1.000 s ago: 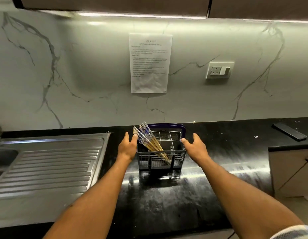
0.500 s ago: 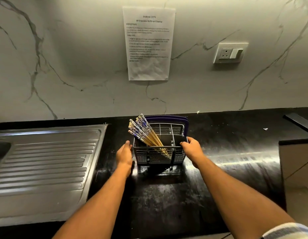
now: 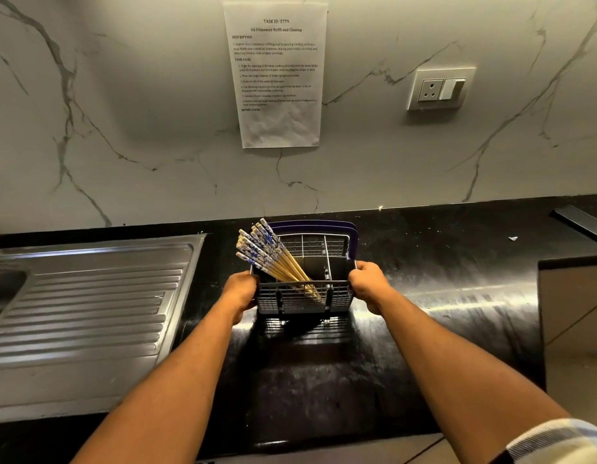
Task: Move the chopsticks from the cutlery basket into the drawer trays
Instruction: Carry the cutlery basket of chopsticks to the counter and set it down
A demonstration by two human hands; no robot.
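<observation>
A grey mesh cutlery basket (image 3: 304,298) with a dark blue handle stands on the black counter, near the wall. Several wooden chopsticks (image 3: 273,257) with blue-and-white patterned tops lean to the left out of its left compartment. My left hand (image 3: 240,293) grips the basket's left side, fingers curled around the wall. My right hand (image 3: 369,284) grips the right side at the rim. No drawer or tray is in view.
A steel sink drainboard (image 3: 86,303) fills the counter to the left of the basket. A dark flat object (image 3: 581,221) lies at the far right by the wall. A cabinet corner (image 3: 573,296) juts in at right. A paper sheet (image 3: 277,75) and a socket (image 3: 441,90) are on the marble wall.
Both hands have come in from beside the basket and closed on its two sides. The view has moved closer and lower toward the counter.
</observation>
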